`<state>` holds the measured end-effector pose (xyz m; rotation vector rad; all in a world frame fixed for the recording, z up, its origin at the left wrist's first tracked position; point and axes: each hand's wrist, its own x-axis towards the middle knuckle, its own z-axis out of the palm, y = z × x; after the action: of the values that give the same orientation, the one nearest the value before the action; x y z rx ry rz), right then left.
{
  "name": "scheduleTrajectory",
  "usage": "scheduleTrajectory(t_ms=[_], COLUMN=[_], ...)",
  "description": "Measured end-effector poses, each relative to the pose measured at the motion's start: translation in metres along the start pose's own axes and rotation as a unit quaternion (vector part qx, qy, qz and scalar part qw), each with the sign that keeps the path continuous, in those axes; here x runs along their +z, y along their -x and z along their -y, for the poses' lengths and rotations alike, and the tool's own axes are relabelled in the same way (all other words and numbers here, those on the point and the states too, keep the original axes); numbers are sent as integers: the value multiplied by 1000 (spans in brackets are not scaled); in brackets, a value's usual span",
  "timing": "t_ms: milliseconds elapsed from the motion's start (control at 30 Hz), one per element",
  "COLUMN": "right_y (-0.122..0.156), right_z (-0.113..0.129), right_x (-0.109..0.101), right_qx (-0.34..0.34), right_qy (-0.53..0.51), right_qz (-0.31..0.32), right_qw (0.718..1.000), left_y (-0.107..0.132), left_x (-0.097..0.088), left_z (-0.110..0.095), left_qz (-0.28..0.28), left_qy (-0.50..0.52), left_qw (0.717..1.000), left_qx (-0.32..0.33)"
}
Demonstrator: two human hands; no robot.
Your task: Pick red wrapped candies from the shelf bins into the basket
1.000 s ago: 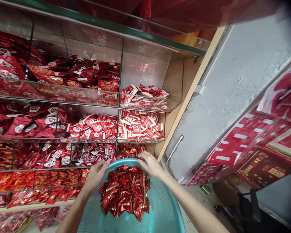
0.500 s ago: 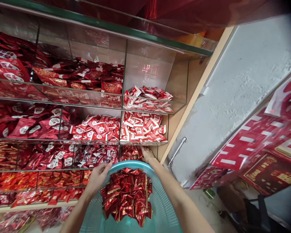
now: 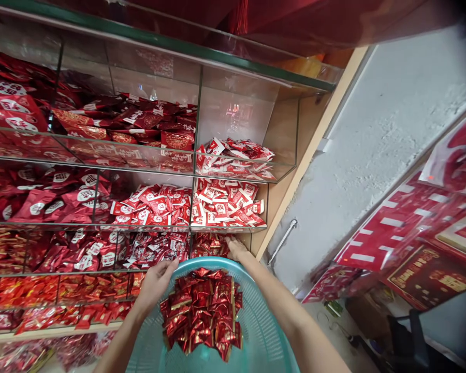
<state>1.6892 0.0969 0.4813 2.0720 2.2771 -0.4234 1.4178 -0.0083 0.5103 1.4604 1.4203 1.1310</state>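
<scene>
A teal mesh basket [image 3: 256, 331] sits low in the middle, tilted toward glass shelving, with a heap of shiny red-and-gold foil candy packets [image 3: 204, 313] in it. My left hand [image 3: 155, 282] grips the basket's far rim on the left, fingers curled over the edge. My right hand [image 3: 236, 248] reaches past the rim into the lower right shelf compartment [image 3: 212, 243], which holds the same red foil packets. Its fingers are partly hidden among them.
Glass-divided shelves [image 3: 194, 171] hold several bins of red and white candy packets. A wooden shelf side [image 3: 295, 171] and a grey wall [image 3: 373, 129] stand to the right. Red printed sheets and boxes [image 3: 411, 243] lean at the far right.
My right hand has left the basket's rim and moved forward into the lower right compartment. The left hand has stayed on the rim.
</scene>
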Motion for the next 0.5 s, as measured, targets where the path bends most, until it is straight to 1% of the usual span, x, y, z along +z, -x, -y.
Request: scheduleTrajectory(t_ms=[100,200,267,333,400,500], right_y=[13,32,48,65,83,106], right_z=[1,-1,-3,-5,-6,-3], right_x=[-15,-31,-41,-49,-54,-58], right_qx=[-6,-25,-52,-92,-127,-164], right_qy=[-6,-19,-41,-90,-154,-218], right_qz=[-2,-26,-47,-69,-79,-49], right_qw=[1000,999,997,989,977,961], left_y=[1,1,2,1,1,-1], left_x=[-1,-1,-1,-1,-1,-1], left_z=[-4,-6,-6,-6,-4,-1], left_qz=[0,1,1,2,4,8], left_qy=[-5,4,4,-2,-8,-12], left_qw=[1000,1000,1000,1000,1000,1000], left_qx=[-6,-10,-10,-6,-5,-6])
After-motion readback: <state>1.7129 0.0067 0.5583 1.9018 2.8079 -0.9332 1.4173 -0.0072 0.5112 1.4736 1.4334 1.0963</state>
